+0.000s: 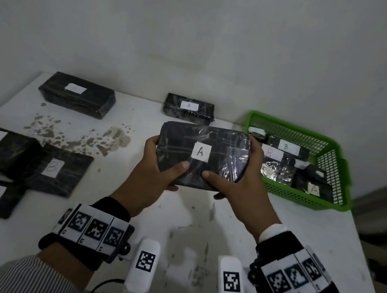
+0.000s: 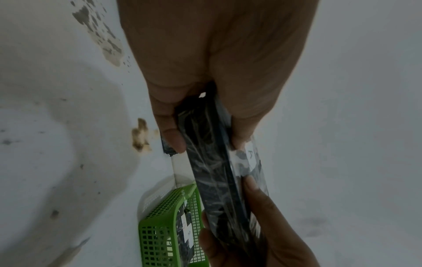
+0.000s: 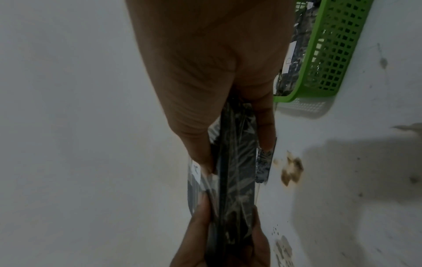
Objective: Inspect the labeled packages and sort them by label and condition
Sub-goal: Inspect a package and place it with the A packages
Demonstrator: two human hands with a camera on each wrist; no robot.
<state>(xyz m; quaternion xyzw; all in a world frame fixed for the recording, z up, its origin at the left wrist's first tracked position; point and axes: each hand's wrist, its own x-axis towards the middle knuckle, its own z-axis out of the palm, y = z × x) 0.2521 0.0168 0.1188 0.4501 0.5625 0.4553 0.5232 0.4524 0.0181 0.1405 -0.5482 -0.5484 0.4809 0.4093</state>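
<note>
A flat black package point(image 1: 201, 156) wrapped in clear film, with a white label marked A, is held up over the middle of the white table point(image 1: 275, 230). My left hand point(image 1: 160, 164) grips its left end, thumb on the top face. My right hand point(image 1: 235, 176) grips its right end the same way. Both wrist views show the package edge-on point(image 2: 212, 171) point(image 3: 237, 180), pinched between thumbs and fingers. Its underside is hidden.
A green mesh basket point(image 1: 332, 164) at the right holds several black packages labelled A and B. Two more packages point(image 1: 77, 94) point(image 1: 188, 109) lie by the back wall. Several others point(image 1: 54, 168) sit at the table's left. Brown stains point(image 1: 78, 136) mark the tabletop.
</note>
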